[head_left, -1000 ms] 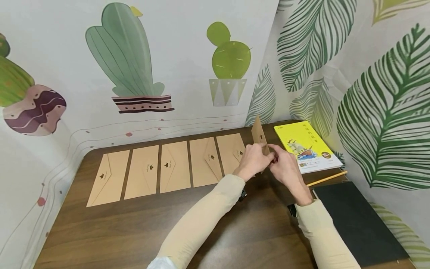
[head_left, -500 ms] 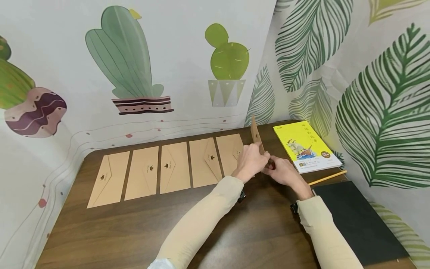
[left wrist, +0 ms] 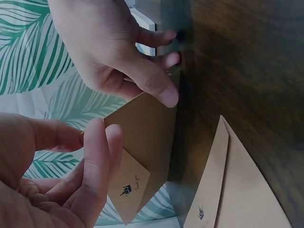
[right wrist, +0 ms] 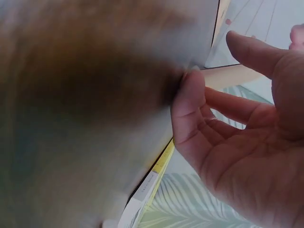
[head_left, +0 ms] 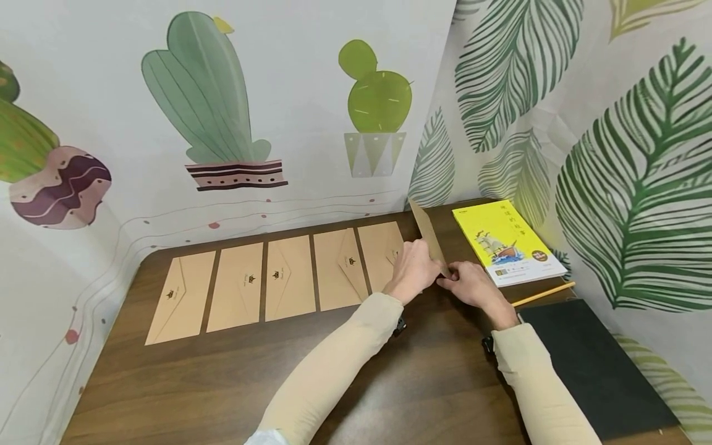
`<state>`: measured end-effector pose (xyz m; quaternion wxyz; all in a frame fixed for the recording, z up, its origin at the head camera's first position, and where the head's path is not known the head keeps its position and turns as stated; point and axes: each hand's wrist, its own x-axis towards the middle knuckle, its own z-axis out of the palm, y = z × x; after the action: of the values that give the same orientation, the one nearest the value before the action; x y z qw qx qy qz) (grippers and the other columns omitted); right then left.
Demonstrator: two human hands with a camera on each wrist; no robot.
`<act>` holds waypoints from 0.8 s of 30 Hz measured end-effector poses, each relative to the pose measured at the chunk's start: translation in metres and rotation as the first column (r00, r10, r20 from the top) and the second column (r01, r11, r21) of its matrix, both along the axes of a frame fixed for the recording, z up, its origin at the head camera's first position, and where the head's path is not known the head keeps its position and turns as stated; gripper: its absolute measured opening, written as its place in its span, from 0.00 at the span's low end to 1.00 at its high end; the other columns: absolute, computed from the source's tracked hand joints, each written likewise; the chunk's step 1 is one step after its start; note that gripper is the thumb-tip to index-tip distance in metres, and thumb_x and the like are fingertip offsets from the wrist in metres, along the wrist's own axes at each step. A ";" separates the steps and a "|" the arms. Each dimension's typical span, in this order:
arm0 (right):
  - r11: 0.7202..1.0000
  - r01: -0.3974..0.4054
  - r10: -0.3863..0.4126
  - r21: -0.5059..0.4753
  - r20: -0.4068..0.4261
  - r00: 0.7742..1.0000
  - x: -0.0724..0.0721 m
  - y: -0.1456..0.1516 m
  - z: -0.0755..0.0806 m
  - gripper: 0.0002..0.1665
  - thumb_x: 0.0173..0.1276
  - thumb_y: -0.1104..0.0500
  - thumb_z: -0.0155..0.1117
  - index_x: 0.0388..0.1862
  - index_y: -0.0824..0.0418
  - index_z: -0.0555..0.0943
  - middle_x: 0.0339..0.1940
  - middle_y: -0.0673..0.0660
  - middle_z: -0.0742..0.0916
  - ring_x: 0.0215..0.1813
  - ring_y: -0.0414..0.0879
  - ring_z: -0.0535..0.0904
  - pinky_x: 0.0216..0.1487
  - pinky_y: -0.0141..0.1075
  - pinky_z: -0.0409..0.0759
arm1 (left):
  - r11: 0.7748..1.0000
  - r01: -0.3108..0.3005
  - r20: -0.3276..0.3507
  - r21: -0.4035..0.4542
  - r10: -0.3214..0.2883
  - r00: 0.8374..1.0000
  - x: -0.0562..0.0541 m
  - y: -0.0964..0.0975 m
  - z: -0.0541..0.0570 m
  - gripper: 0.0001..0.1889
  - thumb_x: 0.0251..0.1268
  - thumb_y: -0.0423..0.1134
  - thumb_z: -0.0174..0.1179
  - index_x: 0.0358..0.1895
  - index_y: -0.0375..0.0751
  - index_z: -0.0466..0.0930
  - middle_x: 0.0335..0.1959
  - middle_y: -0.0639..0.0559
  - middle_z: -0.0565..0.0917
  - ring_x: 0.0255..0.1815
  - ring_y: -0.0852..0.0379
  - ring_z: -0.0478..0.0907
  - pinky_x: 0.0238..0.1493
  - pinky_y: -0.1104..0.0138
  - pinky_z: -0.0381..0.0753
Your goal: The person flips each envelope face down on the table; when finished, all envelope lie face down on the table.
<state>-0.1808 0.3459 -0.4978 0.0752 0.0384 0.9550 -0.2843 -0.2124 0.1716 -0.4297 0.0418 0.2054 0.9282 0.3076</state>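
Observation:
My left hand (head_left: 413,267) pinches the upper edge of a brown kraft envelope (head_left: 426,232). The envelope stands tilted on its long edge over the table. In the left wrist view its flap (left wrist: 130,183) shows a dark crown and "Thank you". At its near lower corner is my right hand (head_left: 473,284); the thumb overlaps the corner in the left wrist view. Seen from the right wrist, the thumb (right wrist: 256,54) is held apart from the bent fingers (right wrist: 190,107), whose tips touch the table. To the left, several matching envelopes (head_left: 288,278) lie flat in a row, the nearest (head_left: 378,247) partly covered by my left hand.
A yellow book (head_left: 506,241) with a ship on its cover lies at the back right. In front of it are a yellow pencil (head_left: 542,295) and a black folder or pad (head_left: 595,371). Patterned walls border the brown table (head_left: 222,383) behind and at right.
The envelope has gone from nearly upright to leaning over, its top edge dropping. My right hand has moved down to its near corner; my left hand still grips it.

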 end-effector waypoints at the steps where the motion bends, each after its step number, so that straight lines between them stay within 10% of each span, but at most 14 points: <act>1: 1.000 0.006 -0.006 -0.001 0.015 1.000 0.003 -0.002 0.006 0.26 0.77 0.47 0.71 0.55 0.71 0.83 0.35 0.59 0.83 0.38 0.51 0.78 0.41 0.40 0.74 | 1.000 -0.003 0.002 -0.010 0.003 1.000 0.000 0.000 -0.001 0.20 0.73 0.33 0.64 0.20 0.46 0.68 0.14 0.56 0.67 0.13 0.60 0.65 0.15 0.71 0.62; 9: 1.000 0.007 -0.005 -0.022 0.080 0.997 0.015 0.000 0.019 0.30 0.79 0.47 0.70 0.61 0.74 0.80 0.37 0.61 0.83 0.39 0.51 0.78 0.41 0.39 0.74 | 0.999 -0.036 0.074 -0.039 0.039 0.997 -0.004 0.000 -0.011 0.18 0.69 0.31 0.67 0.20 0.44 0.72 0.14 0.55 0.68 0.17 0.57 0.68 0.18 0.69 0.66; 17: 1.000 0.026 -0.025 -0.010 0.109 0.994 0.016 0.007 0.019 0.34 0.77 0.47 0.71 0.64 0.76 0.79 0.41 0.63 0.85 0.43 0.54 0.79 0.45 0.42 0.76 | 0.990 -0.022 0.099 -0.142 0.036 0.994 -0.066 0.028 -0.117 0.14 0.56 0.46 0.79 0.21 0.49 0.83 0.22 0.56 0.83 0.23 0.57 0.78 0.19 0.66 0.77; 24: 0.998 0.064 -0.064 0.006 0.137 0.989 0.016 0.012 0.018 0.38 0.78 0.51 0.71 0.71 0.78 0.74 0.49 0.69 0.86 0.47 0.58 0.80 0.50 0.46 0.80 | 0.984 -0.012 0.159 -0.177 0.040 0.987 -0.058 0.029 -0.110 0.15 0.56 0.49 0.83 0.25 0.47 0.86 0.20 0.56 0.85 0.20 0.58 0.79 0.18 0.68 0.78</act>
<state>-0.1650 0.3576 -0.4797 0.1314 0.0886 0.9461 -0.2825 -0.2704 0.2009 -0.5399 0.1308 0.1631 0.9478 0.2405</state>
